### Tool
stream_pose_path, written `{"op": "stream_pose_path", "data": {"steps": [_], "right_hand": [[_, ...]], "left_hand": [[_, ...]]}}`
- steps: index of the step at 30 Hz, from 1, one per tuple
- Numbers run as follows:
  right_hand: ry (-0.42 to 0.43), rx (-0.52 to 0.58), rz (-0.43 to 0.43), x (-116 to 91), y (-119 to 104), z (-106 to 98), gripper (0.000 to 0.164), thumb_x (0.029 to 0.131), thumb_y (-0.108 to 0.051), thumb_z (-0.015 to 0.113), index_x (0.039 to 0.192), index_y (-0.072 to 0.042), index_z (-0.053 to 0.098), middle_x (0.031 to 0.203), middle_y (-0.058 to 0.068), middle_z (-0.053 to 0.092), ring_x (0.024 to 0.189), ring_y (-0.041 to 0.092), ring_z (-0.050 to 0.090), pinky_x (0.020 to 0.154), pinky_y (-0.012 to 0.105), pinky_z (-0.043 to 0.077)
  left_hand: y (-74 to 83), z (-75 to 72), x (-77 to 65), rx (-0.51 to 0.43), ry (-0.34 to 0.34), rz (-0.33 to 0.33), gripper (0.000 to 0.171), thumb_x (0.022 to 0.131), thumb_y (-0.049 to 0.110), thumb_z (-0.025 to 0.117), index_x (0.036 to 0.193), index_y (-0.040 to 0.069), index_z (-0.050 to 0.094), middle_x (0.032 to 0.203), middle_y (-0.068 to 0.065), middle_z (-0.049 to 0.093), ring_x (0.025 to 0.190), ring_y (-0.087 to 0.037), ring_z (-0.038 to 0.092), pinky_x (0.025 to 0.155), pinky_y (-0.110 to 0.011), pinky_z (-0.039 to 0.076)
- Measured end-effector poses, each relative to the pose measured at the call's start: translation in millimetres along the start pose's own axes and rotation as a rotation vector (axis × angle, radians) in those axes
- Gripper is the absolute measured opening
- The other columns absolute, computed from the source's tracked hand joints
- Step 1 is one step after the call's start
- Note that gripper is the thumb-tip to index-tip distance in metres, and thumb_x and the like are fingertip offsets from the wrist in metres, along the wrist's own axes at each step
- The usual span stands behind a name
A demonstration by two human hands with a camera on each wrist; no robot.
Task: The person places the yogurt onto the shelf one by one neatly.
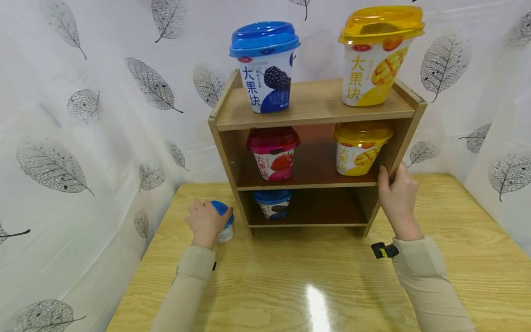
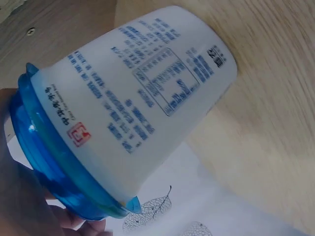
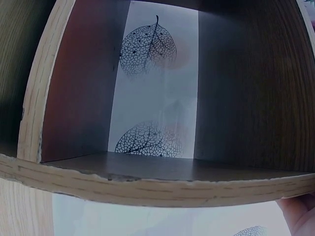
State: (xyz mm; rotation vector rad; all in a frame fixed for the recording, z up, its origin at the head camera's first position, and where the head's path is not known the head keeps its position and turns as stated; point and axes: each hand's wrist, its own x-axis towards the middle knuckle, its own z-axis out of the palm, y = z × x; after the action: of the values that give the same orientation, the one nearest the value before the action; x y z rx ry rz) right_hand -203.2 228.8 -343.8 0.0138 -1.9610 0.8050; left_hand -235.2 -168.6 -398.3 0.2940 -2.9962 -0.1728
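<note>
My left hand [image 1: 206,221] grips a white yogurt cup [image 1: 225,234] by its blue lid, on the table just left of the shelf. Close up in the left wrist view, the cup [image 2: 133,98] shows its printed back. Thumb and fingers lie around the lid [image 2: 54,152], and the base is against the wood-grain tabletop. My right hand [image 1: 399,198] holds the right side panel of a small wooden shelf [image 1: 315,115]. From the right wrist, part of that hand [image 3: 298,214] appears at the panel's edge, beside bare compartments.
On the shelf's top stand a blue-lidded blackberry cup [image 1: 265,69] and a yellow-lidded cup [image 1: 369,69]. A pink-lidded strawberry cup [image 1: 274,159] and another yellow-lidded cup [image 1: 358,154] occupy the middle level. A blue-lidded cup [image 1: 274,205] sits below. Leaf-print sheeting [image 1: 103,138] surrounds the table [image 1: 290,281].
</note>
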Motion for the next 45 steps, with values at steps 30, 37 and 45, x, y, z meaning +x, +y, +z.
{"op": "stream_pose_path", "data": {"steps": [30, 37, 45], "right_hand": [[-0.005, 0.002, 0.007, 0, 0, 0, 0.020, 0.084, -0.007, 0.053, 0.082, 0.012, 0.051, 0.066, 0.029, 0.056, 0.053, 0.040, 0.053, 0.042, 0.021, 0.028], [0.010, -0.001, -0.006, 0, -1, 0, 0.019, 0.083, -0.007, 0.052, 0.082, 0.012, 0.050, 0.063, 0.028, 0.055, 0.052, 0.040, 0.052, 0.042, 0.028, 0.029], [0.019, -0.004, -0.004, -1, -1, 0, 0.018, 0.083, -0.007, 0.052, 0.080, 0.011, 0.050, 0.060, 0.026, 0.053, 0.050, 0.039, 0.049, 0.042, 0.035, 0.028]], "left_hand": [[4.3, -6.3, -5.4, 0.064, -0.034, 0.046, 0.075, 0.078, 0.062, 0.046, 0.110, -0.005, 0.053, 0.100, -0.026, 0.047, 0.094, -0.041, 0.041, 0.072, -0.056, 0.036], [-0.9, -2.3, -4.6, 0.018, -0.053, 0.180, 0.071, 0.078, 0.055, 0.052, 0.121, -0.002, 0.048, 0.116, -0.026, 0.043, 0.103, -0.042, 0.036, 0.074, -0.058, 0.035], [-8.1, 1.3, -8.7, -0.044, -0.023, 0.339, 0.069, 0.075, 0.050, 0.058, 0.125, 0.004, 0.048, 0.123, -0.022, 0.040, 0.110, -0.036, 0.035, 0.077, -0.059, 0.032]]}}
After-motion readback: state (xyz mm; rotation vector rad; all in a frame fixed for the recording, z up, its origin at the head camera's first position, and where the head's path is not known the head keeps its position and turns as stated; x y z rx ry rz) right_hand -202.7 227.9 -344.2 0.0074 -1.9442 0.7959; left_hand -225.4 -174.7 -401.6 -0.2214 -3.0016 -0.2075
